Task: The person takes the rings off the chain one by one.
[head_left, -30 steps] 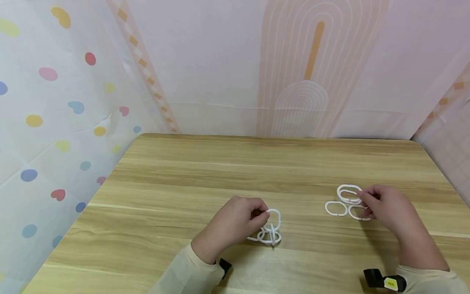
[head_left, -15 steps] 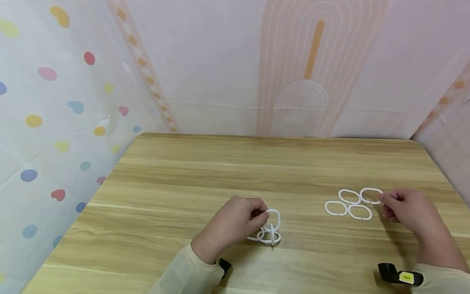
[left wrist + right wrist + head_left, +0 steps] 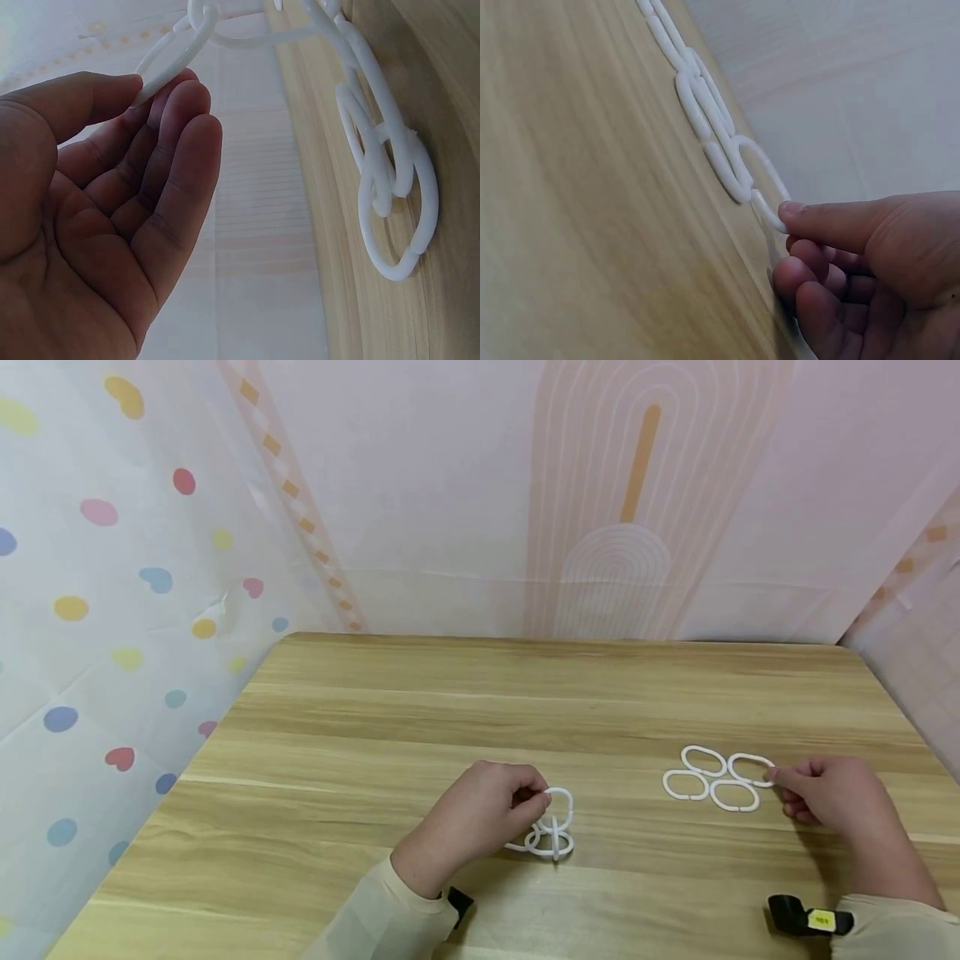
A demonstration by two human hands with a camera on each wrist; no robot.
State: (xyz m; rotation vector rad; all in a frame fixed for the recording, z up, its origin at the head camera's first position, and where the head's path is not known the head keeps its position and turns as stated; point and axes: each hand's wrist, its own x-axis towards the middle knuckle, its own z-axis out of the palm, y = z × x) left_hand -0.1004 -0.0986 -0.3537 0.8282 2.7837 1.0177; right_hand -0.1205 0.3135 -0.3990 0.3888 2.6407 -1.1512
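My left hand (image 3: 480, 818) pinches a white oval plastic link (image 3: 572, 806) between thumb and fingertips. Joined to it is a short chain of white links (image 3: 379, 90), partly resting on the table and partly hidden behind the hand in the head view. Over to the right, thumb and fingertips of my right hand (image 3: 840, 793) pinch the near end of a loose link (image 3: 750, 756). That link lies beside other flat links, a back-left one (image 3: 701, 747), a front-left one (image 3: 665, 787) and a front-right one (image 3: 735, 810), all close together in a cluster.
The wood-grain table (image 3: 375, 710) spans the view, with its back edge against a patterned cloth backdrop (image 3: 450, 510). A dotted cloth (image 3: 150, 652) borders the left side. Black straps sit at both wrists, the right one (image 3: 810, 918) with a yellow label.
The right hand moved right with a link, parting it from the one beneath, then shifted slightly left and nearer, against the cluster. The back-left link slid a little left. The left hand stayed still.
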